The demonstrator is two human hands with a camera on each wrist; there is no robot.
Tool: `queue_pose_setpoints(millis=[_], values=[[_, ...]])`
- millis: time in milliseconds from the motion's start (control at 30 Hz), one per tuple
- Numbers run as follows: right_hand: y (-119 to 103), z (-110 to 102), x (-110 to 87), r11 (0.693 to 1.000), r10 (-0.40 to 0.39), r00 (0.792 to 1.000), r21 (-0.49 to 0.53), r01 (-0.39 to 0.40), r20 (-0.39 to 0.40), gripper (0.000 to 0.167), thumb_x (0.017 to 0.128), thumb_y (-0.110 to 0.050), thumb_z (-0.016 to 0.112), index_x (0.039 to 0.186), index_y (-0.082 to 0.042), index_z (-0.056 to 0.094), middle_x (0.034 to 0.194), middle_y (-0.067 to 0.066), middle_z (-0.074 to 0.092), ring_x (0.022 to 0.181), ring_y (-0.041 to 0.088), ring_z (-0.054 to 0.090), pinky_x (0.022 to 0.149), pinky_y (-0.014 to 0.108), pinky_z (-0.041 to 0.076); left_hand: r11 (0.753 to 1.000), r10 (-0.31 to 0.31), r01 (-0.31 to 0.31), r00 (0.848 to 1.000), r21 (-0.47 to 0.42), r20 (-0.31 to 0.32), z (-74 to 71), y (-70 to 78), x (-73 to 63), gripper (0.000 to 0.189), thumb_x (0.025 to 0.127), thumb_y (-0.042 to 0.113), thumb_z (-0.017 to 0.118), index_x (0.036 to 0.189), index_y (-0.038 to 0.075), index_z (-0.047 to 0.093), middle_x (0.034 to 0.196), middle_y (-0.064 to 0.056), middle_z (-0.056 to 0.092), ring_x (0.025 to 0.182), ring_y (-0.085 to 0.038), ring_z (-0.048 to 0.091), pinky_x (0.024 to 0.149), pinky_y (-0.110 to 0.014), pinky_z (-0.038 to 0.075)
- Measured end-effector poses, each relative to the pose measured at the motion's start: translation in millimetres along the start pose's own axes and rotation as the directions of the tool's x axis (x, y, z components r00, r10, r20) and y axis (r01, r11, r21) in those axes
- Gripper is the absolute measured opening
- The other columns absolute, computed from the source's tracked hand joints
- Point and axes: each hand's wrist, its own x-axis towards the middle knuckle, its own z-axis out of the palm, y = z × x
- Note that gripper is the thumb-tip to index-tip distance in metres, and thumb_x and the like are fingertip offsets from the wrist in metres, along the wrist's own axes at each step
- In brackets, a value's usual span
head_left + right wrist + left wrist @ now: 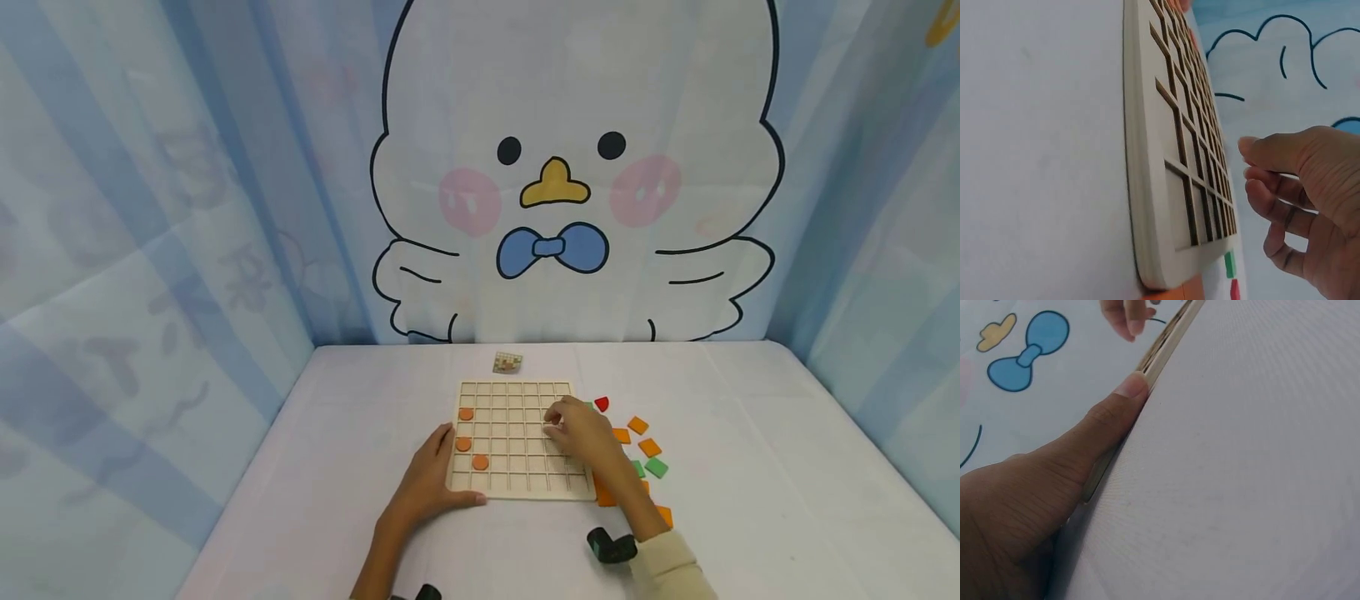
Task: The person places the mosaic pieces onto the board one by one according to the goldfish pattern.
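A pale wooden grid board (517,487) lies on the table, with several orange round pieces (480,462) in squares along its left side. My left hand (429,483) holds the board's near left corner, the thumb along the front edge and the fingers along the left side. In the left wrist view the thumb (1130,387) presses the board's rim. Over the board's right part hovers my right hand (583,429), its fingers loosely bent. The right wrist view shows no piece between the thumb (1266,152) and fingers, which are above the grid.
Right of the board lie several orange tiles (649,447), green tiles (657,467) and a red piece (602,403), partly hidden by the right arm. A small patterned card (507,362) lies beyond the board. Behind the table hangs a printed curtain (555,308).
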Motion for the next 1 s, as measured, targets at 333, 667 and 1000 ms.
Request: queue_pose_setpoints(millis=[333, 667, 1000], values=[[39.8, -17.8, -0.2, 0.979, 0.204, 0.978, 0.027, -0.203, -0.038, 0.017, 0.087, -0.016, 0.072, 0.099, -0.003, 0.071, 0.092, 0.009, 0.065, 0.08, 0.021, 0.062, 0.064, 0.035, 0.054, 1.0, -0.008, 0.008, 1.0, 0.008, 0.004, -1.0, 1.1, 0.1, 0.132, 0.059, 0.075, 0.077, 0.154, 0.002, 0.022, 0.16, -0.015, 0.024, 0.146, -0.033, 0.029, 0.117, -0.048, 0.032], [66.1, -19.6, 7.0, 0.926, 0.374, 0.927, 0.05, -0.374, -0.005, 0.031, 0.09, -0.018, 0.07, 0.112, 0.003, 0.062, 0.093, 0.015, 0.059, 0.077, 0.024, 0.056, 0.064, 0.034, 0.053, 1.0, 0.003, -0.003, 1.0, 0.011, -0.001, -1.3, 0.6, 0.3, 0.132, 0.059, 0.074, 0.077, 0.155, 0.002, 0.022, 0.16, -0.015, 0.023, 0.146, -0.033, 0.029, 0.117, -0.047, 0.031], [67.8, -17.3, 11.6, 0.928, 0.371, 0.928, -0.011, -0.372, -0.02, 0.037, 0.09, -0.02, 0.071, 0.115, 0.006, 0.064, 0.103, 0.023, 0.06, 0.081, 0.028, 0.057, 0.076, 0.045, 0.057, 1.0, 0.007, -0.006, 1.0, 0.006, -0.002, 0.0, -0.5, 0.2, 0.132, 0.059, 0.075, 0.077, 0.154, 0.002, 0.023, 0.16, -0.015, 0.024, 0.146, -0.032, 0.029, 0.117, -0.047, 0.032]])
